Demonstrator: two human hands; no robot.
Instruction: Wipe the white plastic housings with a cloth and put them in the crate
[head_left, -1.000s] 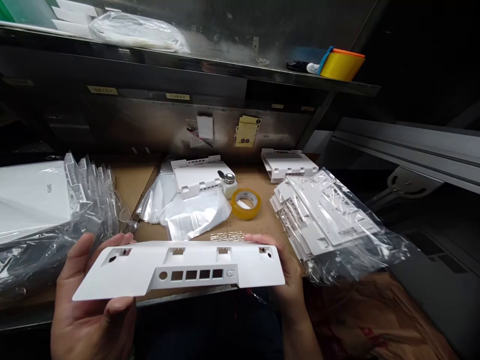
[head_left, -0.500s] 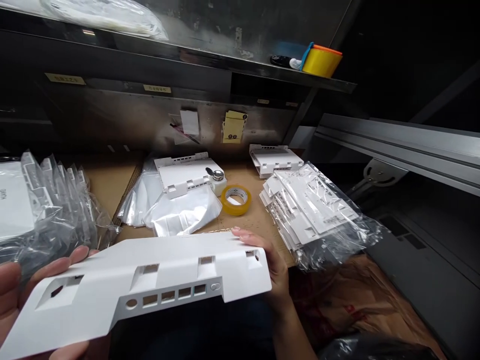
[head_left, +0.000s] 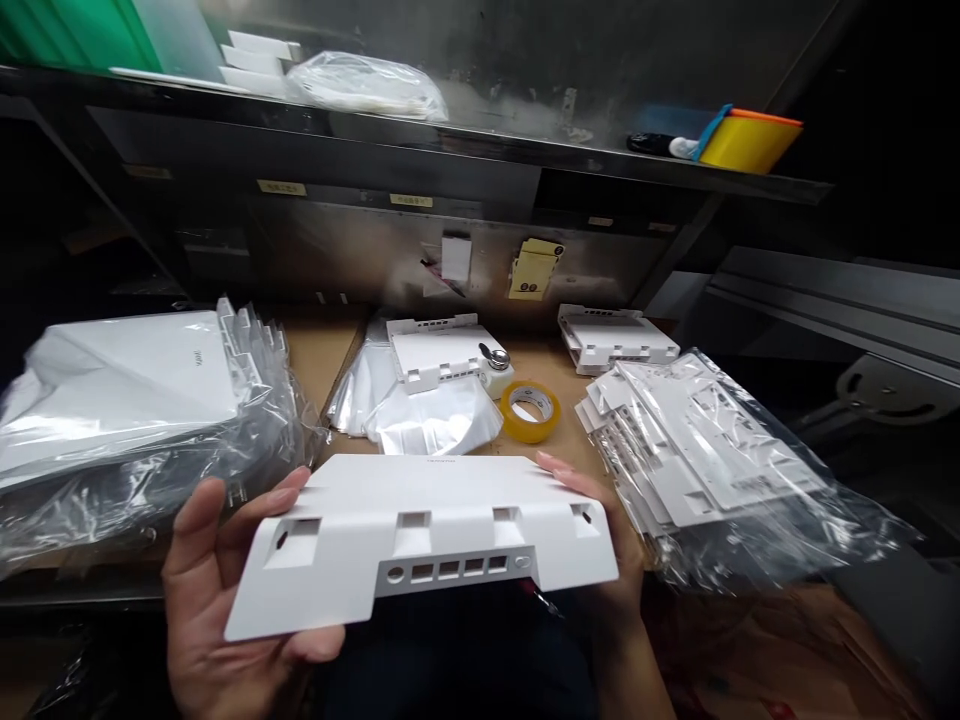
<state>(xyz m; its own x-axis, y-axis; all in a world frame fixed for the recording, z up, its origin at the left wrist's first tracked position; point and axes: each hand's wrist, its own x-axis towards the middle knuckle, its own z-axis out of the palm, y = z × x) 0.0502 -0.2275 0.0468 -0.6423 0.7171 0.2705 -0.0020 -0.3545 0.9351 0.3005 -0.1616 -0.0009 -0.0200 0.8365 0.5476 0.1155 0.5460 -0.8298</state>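
A white plastic router housing (head_left: pixel 450 490) is held up in front of me, its edge with a row of port openings facing me. My left hand (head_left: pixel 217 590) grips its left end, with fingers behind and the thumb under the lower edge. At the right end, my right hand (head_left: pixel 619 550) is closed around it, partly hidden behind the plastic. A thin dark red tool with a metal tip (head_left: pixel 544 598) shows below the housing near my right hand; what holds it is hidden.
Bagged white housings lie in a left stack (head_left: pixel 135 370) and a right stack (head_left: pixel 720 440). Between them are clear plastic bags (head_left: pixel 442 420), a loose housing (head_left: pixel 439 352), a pump-top bottle (head_left: pixel 496 370) and yellow tape (head_left: pixel 517 425). More housings (head_left: pixel 619 335) stand behind. A shelf (head_left: pixel 480 145) crosses above.
The view has swung left, so the bench items appear further right. The housing has become more level and sits further from me, with both hands still on it. The red tool has come into sight.
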